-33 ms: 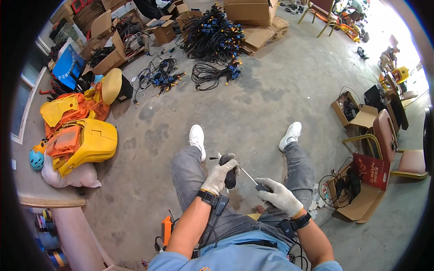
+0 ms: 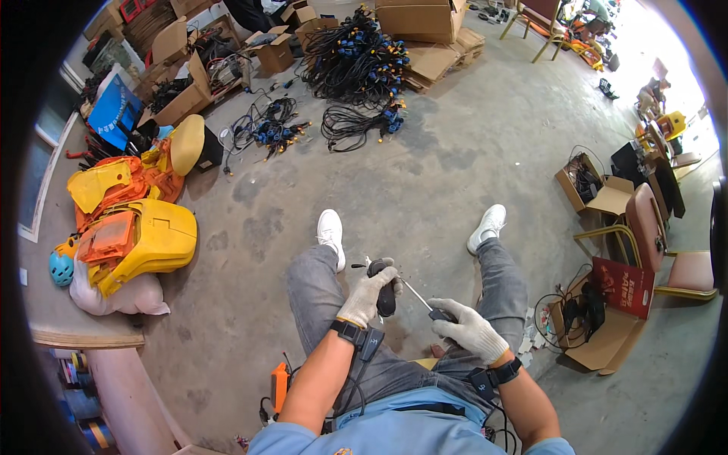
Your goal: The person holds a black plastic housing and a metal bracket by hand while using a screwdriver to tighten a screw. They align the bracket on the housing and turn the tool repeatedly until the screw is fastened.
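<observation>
Knit-gloved left hand [image 2: 367, 294] grips rounded black connector [image 2: 384, 290]; right hand [image 2: 472, 328] clamps slim screwdriver [image 2: 422, 299]

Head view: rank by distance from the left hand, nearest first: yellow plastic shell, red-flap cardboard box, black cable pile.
From the left hand:
1. Yellow plastic shell, on the floor to the person's left.
2. Red-flap cardboard box, on the floor to the right.
3. Black cable pile, far ahead by the cartons.
</observation>
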Tool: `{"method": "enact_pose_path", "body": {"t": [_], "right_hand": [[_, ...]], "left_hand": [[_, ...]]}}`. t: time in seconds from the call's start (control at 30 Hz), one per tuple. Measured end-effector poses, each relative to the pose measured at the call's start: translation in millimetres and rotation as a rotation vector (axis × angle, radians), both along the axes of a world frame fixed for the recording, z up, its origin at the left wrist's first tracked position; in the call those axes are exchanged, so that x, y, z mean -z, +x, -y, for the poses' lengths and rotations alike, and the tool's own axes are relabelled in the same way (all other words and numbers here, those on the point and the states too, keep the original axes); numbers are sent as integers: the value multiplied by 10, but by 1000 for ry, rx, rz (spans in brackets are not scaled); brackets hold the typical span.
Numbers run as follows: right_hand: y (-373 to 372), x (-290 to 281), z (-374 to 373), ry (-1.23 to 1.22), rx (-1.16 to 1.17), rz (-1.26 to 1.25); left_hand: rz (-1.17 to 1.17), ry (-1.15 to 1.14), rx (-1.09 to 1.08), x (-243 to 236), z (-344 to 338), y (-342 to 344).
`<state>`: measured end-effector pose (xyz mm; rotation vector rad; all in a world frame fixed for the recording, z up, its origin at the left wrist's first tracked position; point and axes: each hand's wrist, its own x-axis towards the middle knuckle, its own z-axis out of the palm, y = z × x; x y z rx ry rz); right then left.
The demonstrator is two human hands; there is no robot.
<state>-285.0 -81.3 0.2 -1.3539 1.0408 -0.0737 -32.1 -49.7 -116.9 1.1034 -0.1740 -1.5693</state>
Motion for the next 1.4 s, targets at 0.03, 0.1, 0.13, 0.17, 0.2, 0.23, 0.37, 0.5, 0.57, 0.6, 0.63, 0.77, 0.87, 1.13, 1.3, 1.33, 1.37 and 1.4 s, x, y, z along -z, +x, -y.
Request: {"method": "enact_pose_path", "body": {"t": [0.03, 0.1, 0.13, 0.17, 0.2, 0.23, 0.37, 0.5, 0.57, 0.6, 0.63, 0.77, 0.87, 1.13, 1.3, 1.33, 1.37, 1.4], "right_hand": [[2, 2, 0, 8, -2, -6], [-13, 101, -15, -32, -2, 29], [-19, 129, -19, -73, -2, 62], [-36, 127, -15, -73, -2, 62], [-24, 69, -4, -49, -5, 37], [-17, 38, 0, -25, -8, 12], [-12, 25, -9, -13, 3, 13], [-13, 10, -4, -1, -11, -1], [-17, 8, -4, -9, -12, 1], [-11, 0, 0, -9, -18, 4], [-6, -10, 2, -9, -23, 6], [17, -55, -4, 21, -12, -3], [-4, -9, -11, -3, -16, 12], [-5, -46, -13, 21, 0, 34], [-41, -2, -19, 56, 29, 58], [-49, 11, -19, 87, 56, 84], [-54, 4, -14, 86, 56, 84], [-56, -5, -9, 90, 51, 75]], "left_hand": [[-48, 1, -29, 7, 3, 4], [-25, -11, -16, 5, -3, -1], [-3, -24, -3, -3, -2, -7], [-4, -24, -2, -12, -2, -15], [17, -23, 5, -30, -5, -19], [37, -22, 11, -48, -8, -21], [58, -7, 38, -88, -15, -9], [48, -14, 37, -78, -26, -13], [57, -14, 38, -86, -19, -17], [62, -23, 40, -84, -18, -13], [67, -32, 43, -82, -19, -10], [54, -12, 28, -56, -27, -6], [35, -17, 15, -34, -29, -4], [23, -28, 49, -74, -32, -4], [36, -20, 66, -107, -26, -5], [25, -20, 70, -110, -22, -7], [25, -21, 71, -114, -17, -8], [21, -24, 80, -123, -18, -9]]}}
